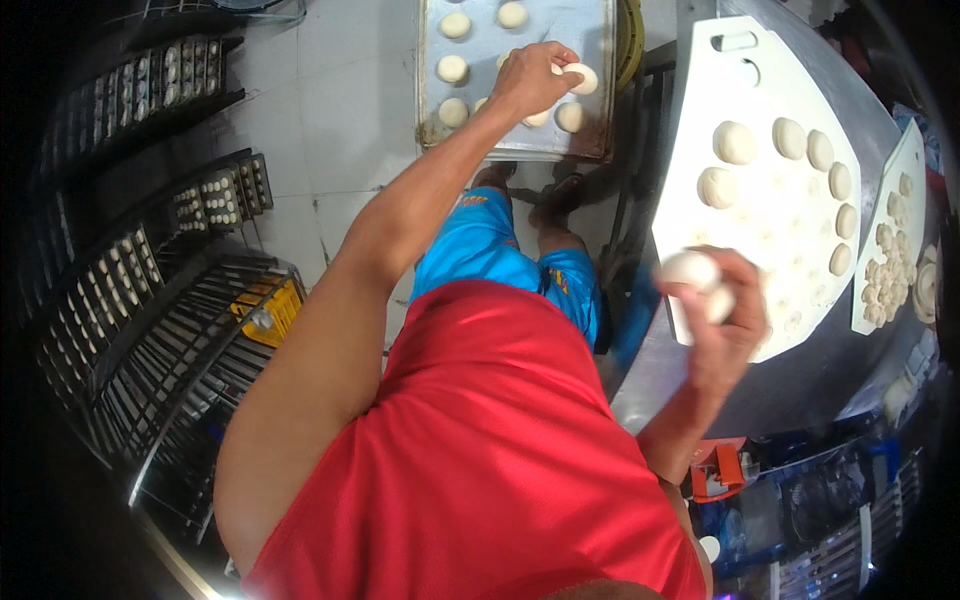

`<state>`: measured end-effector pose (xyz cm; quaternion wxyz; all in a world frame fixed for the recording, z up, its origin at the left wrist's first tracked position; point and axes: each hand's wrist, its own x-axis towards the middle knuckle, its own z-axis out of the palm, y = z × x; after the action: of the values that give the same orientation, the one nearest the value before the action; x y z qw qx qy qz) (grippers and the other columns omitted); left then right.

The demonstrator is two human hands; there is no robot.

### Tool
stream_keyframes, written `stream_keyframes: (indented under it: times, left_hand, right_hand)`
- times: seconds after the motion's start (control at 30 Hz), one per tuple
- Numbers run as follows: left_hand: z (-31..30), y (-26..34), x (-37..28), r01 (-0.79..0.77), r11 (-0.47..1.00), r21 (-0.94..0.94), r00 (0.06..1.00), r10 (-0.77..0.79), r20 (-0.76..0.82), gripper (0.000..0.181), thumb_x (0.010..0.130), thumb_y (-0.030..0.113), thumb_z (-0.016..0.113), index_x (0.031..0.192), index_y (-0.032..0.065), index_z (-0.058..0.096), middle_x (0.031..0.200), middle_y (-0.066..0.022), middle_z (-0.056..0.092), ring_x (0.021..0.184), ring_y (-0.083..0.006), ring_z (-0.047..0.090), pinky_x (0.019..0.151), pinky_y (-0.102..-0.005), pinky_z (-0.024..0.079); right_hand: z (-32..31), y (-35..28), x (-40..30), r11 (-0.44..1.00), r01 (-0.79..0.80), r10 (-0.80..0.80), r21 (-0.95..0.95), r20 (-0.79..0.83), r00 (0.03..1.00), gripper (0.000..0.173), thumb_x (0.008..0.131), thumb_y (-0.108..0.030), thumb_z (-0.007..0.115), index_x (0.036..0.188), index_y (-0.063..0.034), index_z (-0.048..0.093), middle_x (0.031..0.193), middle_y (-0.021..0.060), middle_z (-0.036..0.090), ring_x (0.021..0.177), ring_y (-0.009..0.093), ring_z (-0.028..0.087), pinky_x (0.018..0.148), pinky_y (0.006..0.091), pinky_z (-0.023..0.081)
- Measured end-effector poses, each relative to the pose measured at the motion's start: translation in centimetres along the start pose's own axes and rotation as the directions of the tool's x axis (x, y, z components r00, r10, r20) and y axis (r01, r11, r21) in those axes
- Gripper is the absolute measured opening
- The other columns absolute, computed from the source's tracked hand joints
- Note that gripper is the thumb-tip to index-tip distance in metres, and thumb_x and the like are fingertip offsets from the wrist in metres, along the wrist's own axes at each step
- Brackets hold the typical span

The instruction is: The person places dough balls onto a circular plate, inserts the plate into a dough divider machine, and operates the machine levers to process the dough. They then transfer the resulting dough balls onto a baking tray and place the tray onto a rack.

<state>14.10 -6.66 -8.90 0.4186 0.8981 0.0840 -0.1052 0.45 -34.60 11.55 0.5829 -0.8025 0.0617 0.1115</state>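
Observation:
My left hand [531, 81] is over a metal baking tray [553, 28], with a pale dough ball [582, 79] between thumb and fingers. Several round dough balls [452, 69] sit on the tray in rows, some partly hidden by my hand and forearm. My right hand [731, 322], slightly blurred, is raised above the near edge of a white board [712, 94]. It grips two dough balls [690, 271], one partly behind my thumb. Farther along the board lie more dough balls [734, 142], several of them lined up along its right side.
The board rests on a metal table [787, 401], beside a second white board [904, 161] crowded with smaller dough pieces. To the left stand dark metal racks [172, 337] with trays of dough balls, and a yellow plastic crate [274, 311]. An orange object [718, 474] is below the table's near edge.

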Motion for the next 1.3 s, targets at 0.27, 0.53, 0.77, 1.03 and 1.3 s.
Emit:
stream_keyframes:
  times: [0.27,0.53,0.77,1.03,1.3]
  left_hand:
    - [3.1,-7.7,6.5,-0.225,0.946,0.234,0.956,0.168,0.239,0.03,0.085,0.025,0.074,0.112,0.0125,0.075,0.114,-0.0134,0.071,0.106,-0.0357,0.067,0.092,-0.0458,0.053]
    - [-3.6,-8.3,2.3,0.119,0.974,-0.194,0.989,-0.098,0.114,0.035,0.089,0.016,0.066,0.12,0.0019,0.064,0.117,-0.0165,0.064,0.105,-0.0312,0.065,0.093,-0.0399,0.052]
    - [-7.1,-7.3,8.4,-0.084,0.966,-0.246,0.991,0.106,0.078,0.039,0.087,0.016,0.07,0.123,0.002,0.067,0.121,-0.0187,0.071,0.111,-0.0299,0.068,0.097,-0.0392,0.052]
    - [-1.0,-7.6,24.0,-0.388,0.92,0.049,0.913,0.377,0.155,0.031,0.082,0.018,0.075,0.112,0.0066,0.076,0.109,-0.0194,0.072,0.103,-0.0388,0.068,0.098,-0.0443,0.052]
    - [-3.1,-8.0,20.0,-0.469,0.883,-0.033,0.879,0.462,-0.119,0.044,0.084,0.017,0.076,0.126,0.0049,0.066,0.131,-0.0179,0.06,0.123,-0.0377,0.056,0.105,-0.0448,0.047]
  right_hand:
    - [14.8,3.3,9.0,0.955,-0.201,0.222,-0.216,0.078,0.972,0.033,0.086,-0.02,0.079,0.112,-0.0024,0.066,0.095,0.0094,0.072,0.086,0.015,0.066,0.079,0.031,0.053]
    - [22.5,12.0,28.2,0.954,-0.143,0.128,-0.264,-0.073,0.989,0.042,0.085,-0.029,0.078,0.114,0.0001,0.069,0.109,0.0202,0.073,0.101,0.032,0.07,0.092,0.0408,0.052]
    - [22.5,14.5,29.9,0.892,0.008,-0.101,-0.452,-0.181,0.978,0.045,0.092,-0.03,0.07,0.125,0.0006,0.065,0.123,0.0261,0.065,0.115,0.039,0.063,0.1,0.042,0.048]
    - [19.1,12.4,21.2,0.904,-0.391,0.392,-0.172,-0.026,0.919,0.036,0.094,-0.016,0.056,0.126,0.0005,0.06,0.113,0.0193,0.067,0.104,0.024,0.064,0.095,0.0371,0.049]
    - [22.1,8.0,32.1,0.995,-0.016,0.026,0.095,-0.115,0.993,0.038,0.094,-0.005,0.066,0.129,0.0081,0.057,0.12,0.0148,0.067,0.108,0.02,0.065,0.095,0.0324,0.051]
